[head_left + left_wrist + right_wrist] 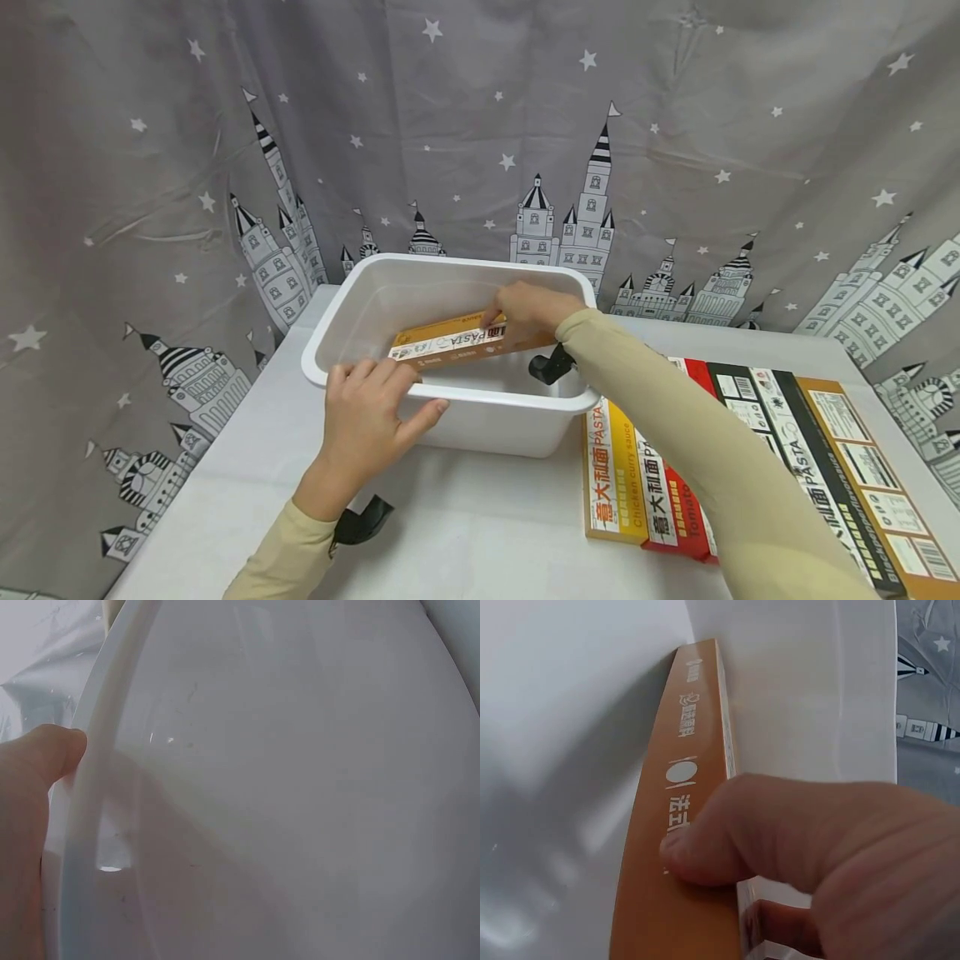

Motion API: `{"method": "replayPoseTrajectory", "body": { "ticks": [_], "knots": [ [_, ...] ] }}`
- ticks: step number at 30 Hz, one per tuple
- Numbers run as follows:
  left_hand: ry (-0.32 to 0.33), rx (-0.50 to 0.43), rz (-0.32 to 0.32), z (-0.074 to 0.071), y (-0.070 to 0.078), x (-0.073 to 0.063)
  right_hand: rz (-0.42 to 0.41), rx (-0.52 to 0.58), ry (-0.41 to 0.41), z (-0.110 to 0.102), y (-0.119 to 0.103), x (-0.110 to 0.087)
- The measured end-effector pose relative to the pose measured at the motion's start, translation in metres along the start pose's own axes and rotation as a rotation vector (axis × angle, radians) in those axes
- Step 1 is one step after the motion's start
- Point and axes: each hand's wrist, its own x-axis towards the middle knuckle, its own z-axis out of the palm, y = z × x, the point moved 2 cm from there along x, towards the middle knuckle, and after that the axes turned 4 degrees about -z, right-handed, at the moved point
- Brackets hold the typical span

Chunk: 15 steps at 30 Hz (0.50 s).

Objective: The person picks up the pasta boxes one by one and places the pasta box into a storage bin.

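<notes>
A white plastic bin (487,427) stands on the table, and my left hand (367,421) grips its near rim at the left. The fingers reach over the rim while the thumb lies along the outside; the left wrist view shows that thumb against the bin's edge (86,795). Inside the bin, my right hand (528,312) holds an orange-brown pasta box (431,343) with a white label strip. In the right wrist view the thumb presses the box's orange side (679,772), with a finger partly visible on the other side. The box lies lengthwise, slightly slanted.
Right of the bin lie several more pasta boxes side by side: a yellow one (628,492), a red one (678,508), a black one (817,467) and an orange one (862,417). My right forearm crosses above them. A grey curtain (465,108) with castles hangs behind the table.
</notes>
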Motion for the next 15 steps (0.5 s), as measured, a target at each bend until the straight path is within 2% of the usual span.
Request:
{"method": "replayPoseTrajectory", "body": {
  "ticks": [9, 15],
  "knots": [
    [-0.002, -0.001, 0.003, -0.0007, 0.0005, 0.0004, 0.049, -0.029, -0.016, 0.0017, 0.0018, -0.0013],
    [-0.003, -0.002, 0.003, -0.0007, 0.0008, 0.0007, 0.053, -0.035, -0.021, 0.0014, 0.0022, -0.0019]
  ]
}}
